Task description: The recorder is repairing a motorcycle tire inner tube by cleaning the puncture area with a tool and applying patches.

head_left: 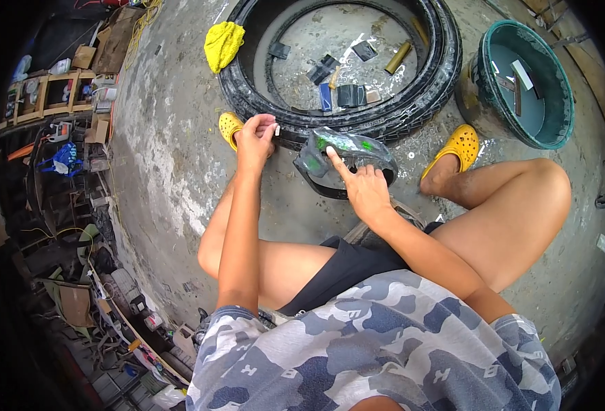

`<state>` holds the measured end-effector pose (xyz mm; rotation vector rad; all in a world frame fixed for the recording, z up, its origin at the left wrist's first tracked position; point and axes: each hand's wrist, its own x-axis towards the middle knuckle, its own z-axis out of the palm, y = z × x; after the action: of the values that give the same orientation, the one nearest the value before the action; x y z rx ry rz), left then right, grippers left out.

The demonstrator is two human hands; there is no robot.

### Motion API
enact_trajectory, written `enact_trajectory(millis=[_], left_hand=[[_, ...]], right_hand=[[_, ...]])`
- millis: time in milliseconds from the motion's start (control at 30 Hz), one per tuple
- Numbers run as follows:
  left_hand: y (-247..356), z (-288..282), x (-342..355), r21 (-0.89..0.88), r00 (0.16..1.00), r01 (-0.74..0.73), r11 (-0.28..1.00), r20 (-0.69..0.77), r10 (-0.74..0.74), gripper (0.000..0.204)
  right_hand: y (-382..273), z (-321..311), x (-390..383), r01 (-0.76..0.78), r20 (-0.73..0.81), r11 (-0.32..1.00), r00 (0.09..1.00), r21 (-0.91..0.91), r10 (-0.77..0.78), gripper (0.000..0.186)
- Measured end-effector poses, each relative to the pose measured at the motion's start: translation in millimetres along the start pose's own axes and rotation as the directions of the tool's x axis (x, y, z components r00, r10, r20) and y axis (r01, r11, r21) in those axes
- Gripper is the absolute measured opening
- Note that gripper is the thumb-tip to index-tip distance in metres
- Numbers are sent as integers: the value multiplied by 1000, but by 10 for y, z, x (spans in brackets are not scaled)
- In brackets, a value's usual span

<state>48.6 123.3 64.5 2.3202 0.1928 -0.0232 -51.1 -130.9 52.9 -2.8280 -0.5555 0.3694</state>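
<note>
My left hand (254,139) is raised beside the tire's near edge, fingers pinched on a small white piece (277,129) too little to name. A dark grey, curved plastic shell with an opening (309,164) lies against the near side of the tire; bright green patches mark its upper surface. My right hand (367,190) reaches over this shell. Its index finger is stretched out, the tip touching the shell near a green patch, while the other fingers are bent; nothing shows in its grasp. The black tire (439,82) lies flat on the floor just beyond both hands.
Inside the tire's ring lie a blue block (325,97), dark sanding pieces (351,95) and a brass-coloured tube (398,58). A yellow cloth (224,46) drapes its left rim. At right stands a green tub (568,103) of water with strips inside. Clutter and a wooden rack (42,96) line the left.
</note>
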Motion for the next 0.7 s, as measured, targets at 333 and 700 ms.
enact_trajectory(millis=[333,700], left_hand=[[763,207,-357,468,751,-660,587,417,512,40],[916,310,-520,324,732,-653,684,500,463,38]], right_hand=[[3,13,-4,-6,-8,1000,1000,18,6,96],[19,31,-16,4,-30,1000,1000,3,-4,94]])
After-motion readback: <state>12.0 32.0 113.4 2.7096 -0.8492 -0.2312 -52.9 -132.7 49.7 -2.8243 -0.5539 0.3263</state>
